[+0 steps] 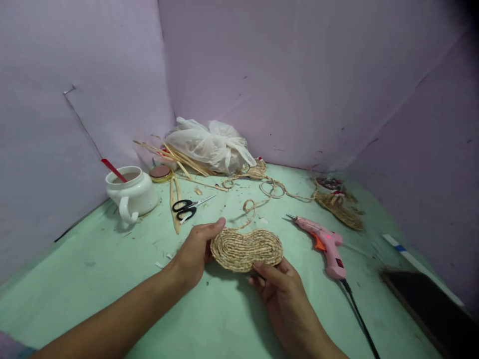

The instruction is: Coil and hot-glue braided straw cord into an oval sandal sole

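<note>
Between my two hands is a woven straw sole (247, 250), a flat oval coiled from braided straw cord and narrowed at its middle. My left hand (196, 252) grips its left end, the thumb along the upper edge. At the lower right edge, my right hand (282, 289) pinches it, thumb on top and fingers beneath. A braided straw cord (251, 213) runs from its top edge back across the table. Just right of my hands lies a pink glue gun (324, 244) with an orange trigger, its nozzle pointing left.
Black-handled scissors (189, 207) lie behind my left hand. A white pot (132, 192) with a red-handled wire tool stands at left. At the back are a tied plastic bag (215, 144) and straw strips (190, 162). A small straw slipper (339, 209) and dark slab (430, 309) lie right.
</note>
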`<state>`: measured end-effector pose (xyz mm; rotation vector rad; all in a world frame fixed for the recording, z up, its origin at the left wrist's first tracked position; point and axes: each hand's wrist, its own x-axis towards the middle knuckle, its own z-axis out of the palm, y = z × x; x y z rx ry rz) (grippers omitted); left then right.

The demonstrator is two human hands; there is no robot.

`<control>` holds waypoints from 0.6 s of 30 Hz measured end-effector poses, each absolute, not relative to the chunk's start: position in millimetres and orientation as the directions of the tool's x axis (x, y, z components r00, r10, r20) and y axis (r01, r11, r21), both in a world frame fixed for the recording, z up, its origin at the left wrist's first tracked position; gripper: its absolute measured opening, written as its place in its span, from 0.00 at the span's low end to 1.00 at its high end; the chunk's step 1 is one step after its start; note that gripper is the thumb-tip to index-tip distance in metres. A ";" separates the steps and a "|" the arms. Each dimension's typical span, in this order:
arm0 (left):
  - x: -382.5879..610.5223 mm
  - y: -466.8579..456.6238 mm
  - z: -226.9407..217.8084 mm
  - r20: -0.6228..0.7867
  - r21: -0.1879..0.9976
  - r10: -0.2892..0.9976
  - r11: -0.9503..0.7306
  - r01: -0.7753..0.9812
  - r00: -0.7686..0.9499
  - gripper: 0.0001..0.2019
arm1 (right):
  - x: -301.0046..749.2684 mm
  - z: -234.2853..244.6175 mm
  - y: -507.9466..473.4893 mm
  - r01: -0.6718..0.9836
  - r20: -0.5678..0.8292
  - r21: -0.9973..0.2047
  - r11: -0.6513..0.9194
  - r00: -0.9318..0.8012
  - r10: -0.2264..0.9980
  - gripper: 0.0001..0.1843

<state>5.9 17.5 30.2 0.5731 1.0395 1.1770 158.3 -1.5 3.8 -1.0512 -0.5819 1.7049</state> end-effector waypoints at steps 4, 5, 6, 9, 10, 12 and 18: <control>7.0 17.2 31.5 -0.340 0.846 0.940 0.309 -0.435 0.007 0.10 | 158.2 3.7 -2.5 -0.498 -0.370 -0.781 -0.377 -0.118 0.922 0.28; 7.1 17.2 32.0 -0.338 0.852 0.941 0.307 -0.424 0.004 0.10 | 158.3 3.6 -2.8 -0.497 -0.370 -0.782 -0.376 -0.115 0.922 0.28; 7.2 17.1 32.4 -0.337 0.856 0.942 0.307 -0.415 0.002 0.10 | 158.5 3.6 -3.1 -0.498 -0.370 -0.782 -0.376 -0.115 0.922 0.28; 6.9 16.9 32.2 -0.341 0.866 0.940 0.319 -0.385 0.011 0.10 | 158.8 3.7 -3.1 -0.504 -0.373 -0.777 -0.377 -0.113 0.921 0.27; 6.8 16.8 31.7 -0.340 0.869 0.940 0.320 -0.376 0.014 0.11 | 158.8 3.8 -2.9 -0.505 -0.376 -0.775 -0.379 -0.114 0.920 0.26; 6.5 16.5 30.2 -0.337 0.875 0.941 0.321 -0.362 0.019 0.12 | 158.8 4.1 -2.3 -0.506 -0.381 -0.772 -0.384 -0.116 0.917 0.26; 6.7 16.5 29.5 -0.332 0.883 0.943 0.320 -0.345 0.026 0.12 | 158.4 5.4 -2.5 -0.507 -0.376 -0.777 -0.374 -0.103 0.921 0.24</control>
